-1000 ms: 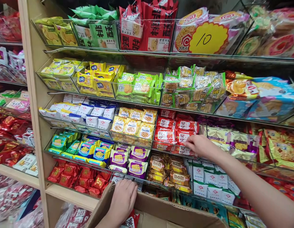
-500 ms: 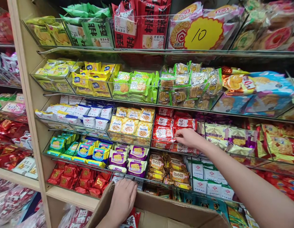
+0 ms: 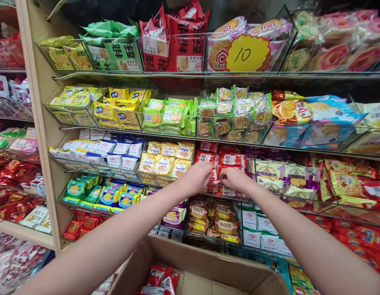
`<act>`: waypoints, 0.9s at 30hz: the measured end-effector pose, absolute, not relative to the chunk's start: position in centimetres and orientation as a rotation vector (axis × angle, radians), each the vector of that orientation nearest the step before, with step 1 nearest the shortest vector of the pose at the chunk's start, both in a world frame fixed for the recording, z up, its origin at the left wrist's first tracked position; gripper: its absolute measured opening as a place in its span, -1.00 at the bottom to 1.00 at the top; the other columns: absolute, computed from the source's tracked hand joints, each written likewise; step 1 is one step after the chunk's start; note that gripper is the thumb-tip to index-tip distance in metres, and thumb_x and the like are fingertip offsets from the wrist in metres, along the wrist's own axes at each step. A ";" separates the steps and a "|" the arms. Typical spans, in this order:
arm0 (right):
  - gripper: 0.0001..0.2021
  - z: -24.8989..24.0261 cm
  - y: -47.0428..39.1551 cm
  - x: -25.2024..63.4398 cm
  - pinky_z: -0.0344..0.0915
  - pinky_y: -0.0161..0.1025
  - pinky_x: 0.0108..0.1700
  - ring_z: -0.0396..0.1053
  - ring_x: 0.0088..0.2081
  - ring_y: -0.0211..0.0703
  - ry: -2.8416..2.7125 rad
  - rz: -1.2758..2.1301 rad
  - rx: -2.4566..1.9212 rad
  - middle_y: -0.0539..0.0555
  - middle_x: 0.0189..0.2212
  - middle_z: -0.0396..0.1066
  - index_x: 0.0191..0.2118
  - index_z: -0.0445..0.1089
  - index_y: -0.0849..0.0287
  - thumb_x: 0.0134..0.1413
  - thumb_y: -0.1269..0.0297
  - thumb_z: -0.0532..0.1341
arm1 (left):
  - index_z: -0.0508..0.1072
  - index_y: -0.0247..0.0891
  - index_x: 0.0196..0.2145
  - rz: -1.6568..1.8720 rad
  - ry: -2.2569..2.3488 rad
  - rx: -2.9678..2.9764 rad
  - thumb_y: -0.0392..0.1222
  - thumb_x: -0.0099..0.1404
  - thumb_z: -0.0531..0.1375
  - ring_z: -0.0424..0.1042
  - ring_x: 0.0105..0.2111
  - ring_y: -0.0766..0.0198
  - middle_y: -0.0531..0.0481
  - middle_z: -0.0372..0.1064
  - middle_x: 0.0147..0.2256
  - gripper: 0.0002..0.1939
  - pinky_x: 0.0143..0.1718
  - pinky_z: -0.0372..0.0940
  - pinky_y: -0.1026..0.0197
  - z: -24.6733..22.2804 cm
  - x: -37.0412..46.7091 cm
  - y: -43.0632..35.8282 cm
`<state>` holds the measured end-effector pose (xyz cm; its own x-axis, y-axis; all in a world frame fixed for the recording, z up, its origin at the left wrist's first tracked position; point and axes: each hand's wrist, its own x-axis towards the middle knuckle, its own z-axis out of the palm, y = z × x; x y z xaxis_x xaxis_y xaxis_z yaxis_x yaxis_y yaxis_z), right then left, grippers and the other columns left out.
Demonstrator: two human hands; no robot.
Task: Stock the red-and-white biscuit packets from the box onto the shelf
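Observation:
Both hands are at a clear shelf bin of red snack packets [image 3: 234,159] in the middle of the rack. My left hand [image 3: 202,176] is at the bin's left part, its fingers curled at the packets. Just to its right, my right hand [image 3: 233,178] has its fingers bent over the front packets. A narrow gap with red wrapping separates the hands. What either set of fingertips holds is too small and hidden to make out. Below, an open cardboard box [image 3: 205,256] has a few red packets [image 3: 160,280] inside at its left.
Yellow cookie packets [image 3: 164,164] lie left of the red ones, purple and cream packets [image 3: 271,174] right. Brown packets [image 3: 213,217] fill the bin beneath. A yellow price tag [image 3: 247,53] hangs above. A wooden upright [image 3: 39,123] stands at the left.
My left hand has left the cardboard box's edge and moved up and right to the red packets. My right hand stays at the same bin. The view has shifted slightly.

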<state>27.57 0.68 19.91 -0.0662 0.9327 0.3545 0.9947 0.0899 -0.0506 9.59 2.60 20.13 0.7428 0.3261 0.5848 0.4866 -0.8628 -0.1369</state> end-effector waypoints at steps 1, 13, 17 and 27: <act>-0.87 19.9 0.6 27.6 0.15 -0.31 -0.36 0.34 -0.38 -0.18 -2.059 -0.300 -1.921 0.02 -0.50 0.41 -0.51 0.40 0.11 -0.19 0.41 0.11 | 0.36 -0.36 -0.23 -0.725 -0.662 -2.665 -0.34 0.20 0.08 0.35 -0.16 0.16 -0.16 0.38 -0.22 -0.84 -0.13 0.23 0.15 21.2 10.8 3.6; -0.89 19.0 0.5 28.5 0.17 -0.34 -0.34 0.32 -0.38 -0.22 -1.966 -0.336 -1.783 -0.01 -0.47 0.41 -0.44 0.42 0.11 -0.14 0.37 0.16 | 0.37 -0.21 -0.30 -0.431 -0.589 -2.586 -0.28 0.07 0.21 0.37 -0.23 0.13 -0.04 0.40 -0.29 -0.82 -0.23 0.24 0.17 22.0 12.5 6.5; -0.72 17.9 -0.7 28.0 0.09 -0.15 -0.07 0.18 -0.10 -0.04 -1.782 -0.564 -1.729 0.15 -0.17 0.32 -0.15 0.36 0.16 0.09 0.22 0.01 | 0.34 -0.27 -0.22 -0.461 -0.569 -2.572 -0.26 0.11 0.17 0.36 -0.24 0.12 -0.10 0.38 -0.27 -0.76 -0.24 0.25 0.16 21.4 12.4 6.9; -0.69 17.2 -0.8 27.8 0.16 -0.02 -0.20 0.15 -0.10 0.08 -1.667 -0.641 -1.795 0.13 -0.12 0.31 -0.07 0.29 0.09 0.09 0.23 -0.04 | 0.37 -0.29 -0.14 -0.581 -0.406 -2.585 -0.48 0.14 0.01 0.31 -0.12 0.20 -0.12 0.36 -0.14 -0.66 -0.08 0.20 0.16 20.4 11.7 6.8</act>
<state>27.80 -0.82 17.17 0.0947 0.7045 0.7034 0.9943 -0.0314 -0.1023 11.70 6.78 20.36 0.8676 0.1801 0.4634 0.3731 -0.8520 -0.3674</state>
